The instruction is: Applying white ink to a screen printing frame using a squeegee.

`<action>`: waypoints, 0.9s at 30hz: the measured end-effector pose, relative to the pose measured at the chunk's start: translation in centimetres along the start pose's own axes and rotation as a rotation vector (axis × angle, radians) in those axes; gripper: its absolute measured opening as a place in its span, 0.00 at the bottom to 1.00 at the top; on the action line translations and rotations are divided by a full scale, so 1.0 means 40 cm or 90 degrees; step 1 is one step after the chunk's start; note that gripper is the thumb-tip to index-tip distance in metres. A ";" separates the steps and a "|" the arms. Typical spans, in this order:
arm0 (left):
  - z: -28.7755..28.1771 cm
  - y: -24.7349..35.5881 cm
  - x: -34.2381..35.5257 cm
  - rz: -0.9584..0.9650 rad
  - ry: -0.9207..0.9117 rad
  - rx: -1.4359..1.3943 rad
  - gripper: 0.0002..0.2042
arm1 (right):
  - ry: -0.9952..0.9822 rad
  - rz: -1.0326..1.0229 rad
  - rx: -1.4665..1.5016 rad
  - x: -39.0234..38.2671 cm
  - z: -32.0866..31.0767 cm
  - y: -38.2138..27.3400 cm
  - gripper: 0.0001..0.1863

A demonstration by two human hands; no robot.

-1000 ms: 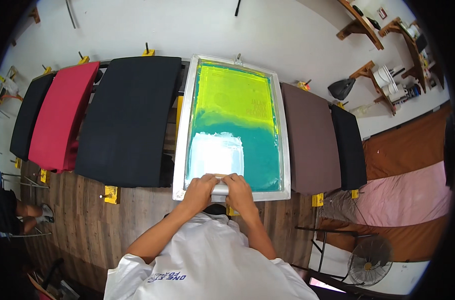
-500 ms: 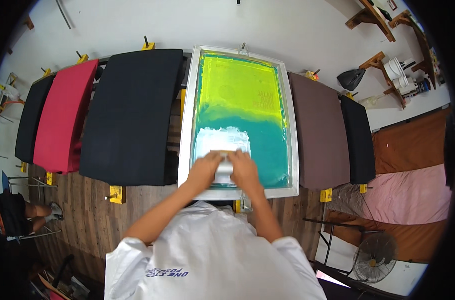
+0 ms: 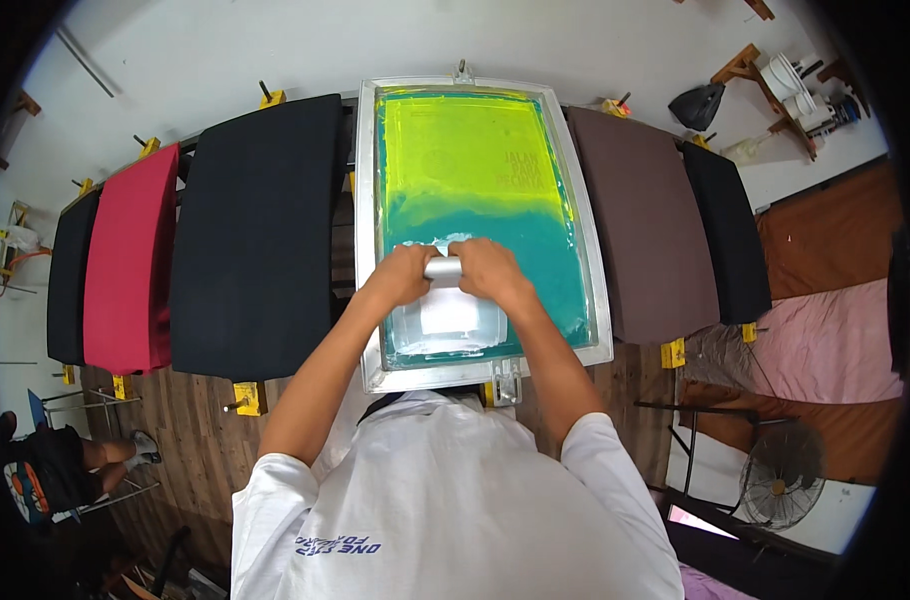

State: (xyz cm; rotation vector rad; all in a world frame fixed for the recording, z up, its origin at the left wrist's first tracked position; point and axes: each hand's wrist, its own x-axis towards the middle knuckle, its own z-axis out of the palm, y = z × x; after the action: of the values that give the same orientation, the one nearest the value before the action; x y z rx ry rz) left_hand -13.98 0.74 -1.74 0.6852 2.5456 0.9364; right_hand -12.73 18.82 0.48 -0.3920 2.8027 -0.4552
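Left hand (image 3: 405, 274) and right hand (image 3: 489, 270) had pushed the squeegee (image 3: 443, 267) farther from the body than half a second earlier, up to the far edge of the white ink (image 3: 450, 318). Both forearms reached forward from the sleeves of a white shirt (image 3: 455, 490), converging on the silver bar. The hands sat side by side with a short gap between, fingers curled and clamped on the squeegee; the fingertips were hidden beneath it.

The squeegee lay over the green mesh (image 3: 535, 275), left of center in the near half of a metal-rimmed screen (image 3: 425, 377); a yellow-green area (image 3: 455, 140) covered the far half. To the left stood boards covered in black (image 3: 260, 235) and red (image 3: 132, 265); to the right, a brown one (image 3: 643, 225) and another black one. Below showed a wood-plank floor (image 3: 190, 450), with a fan (image 3: 780, 478) at right.

White buckets (image 3: 778, 77) stood on a wall shelf, their contents too small to tell, beside a hanging black bag (image 3: 696, 106).
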 end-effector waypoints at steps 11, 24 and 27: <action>0.147 0.095 -0.259 -0.005 0.076 -0.063 0.29 | 0.092 0.018 0.066 -0.268 0.145 -0.067 0.23; 0.004 0.003 0.014 -0.020 0.038 0.003 0.20 | -0.018 0.028 0.011 0.023 -0.002 0.001 0.16; 0.011 -0.004 0.013 -0.028 0.024 0.001 0.21 | -0.052 0.051 0.008 0.032 0.004 -0.005 0.17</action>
State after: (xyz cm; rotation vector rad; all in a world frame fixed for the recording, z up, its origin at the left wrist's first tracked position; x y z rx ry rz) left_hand -14.26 1.16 -2.25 0.6142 2.5844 0.9412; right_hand -13.81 18.20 0.12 -0.2884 2.7241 -0.4292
